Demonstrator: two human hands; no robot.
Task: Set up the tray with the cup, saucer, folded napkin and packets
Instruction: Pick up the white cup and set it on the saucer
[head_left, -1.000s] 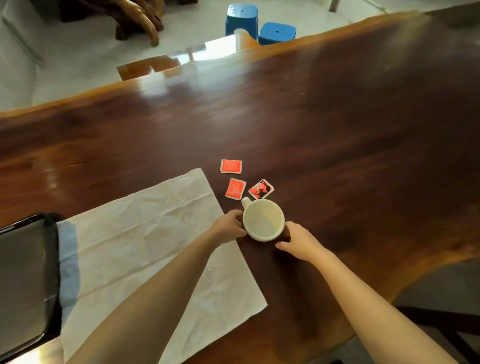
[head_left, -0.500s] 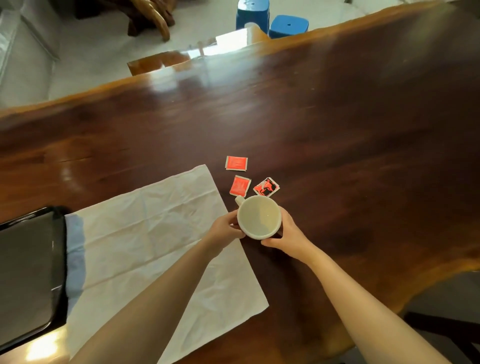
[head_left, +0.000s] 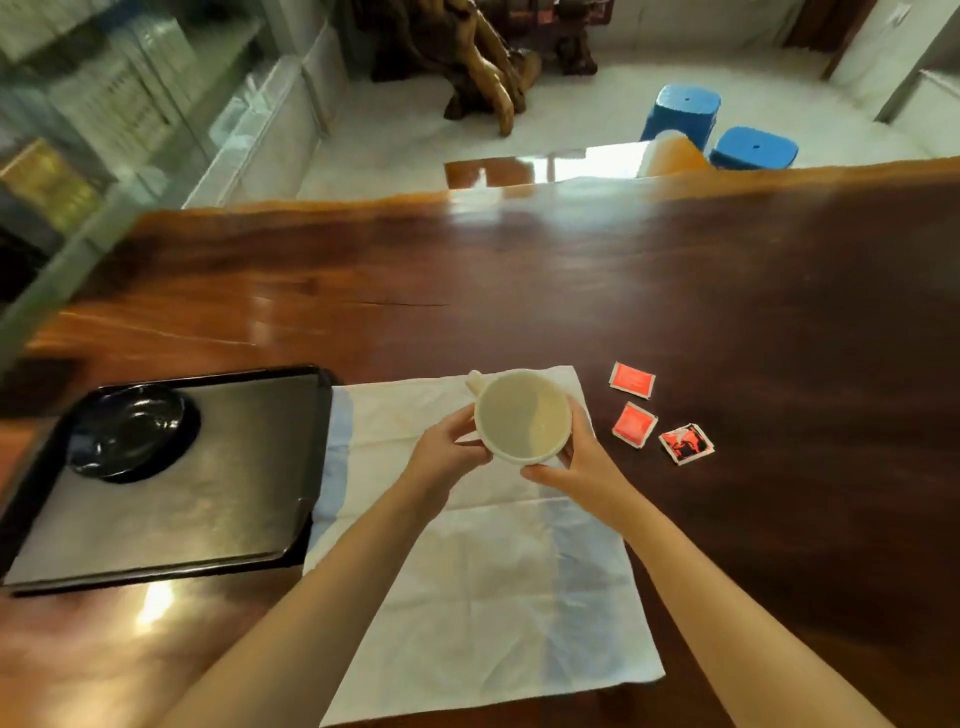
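Both my hands hold a cream cup (head_left: 522, 415), lifted above the far part of the unfolded white napkin (head_left: 483, 587). My left hand (head_left: 447, 457) grips its left side and my right hand (head_left: 576, 462) cradles its right side. The cup's handle points away to the left. A black tray (head_left: 218, 519) lies to the left of the napkin, with a black saucer (head_left: 132, 431) in its far left corner. Three red packets (head_left: 635, 423) lie on the table to the right of the cup.
The dark wooden table (head_left: 727, 312) stretches far ahead and to the right. Two blue stools (head_left: 680, 111) and a carved wood piece (head_left: 483, 57) stand on the floor beyond its far edge. Glass shelving (head_left: 78, 130) is at the left.
The cup has been lifted off the table beside the packets and carried left over the napkin in both hands. The view has swung left, bringing the tray and saucer into sight.
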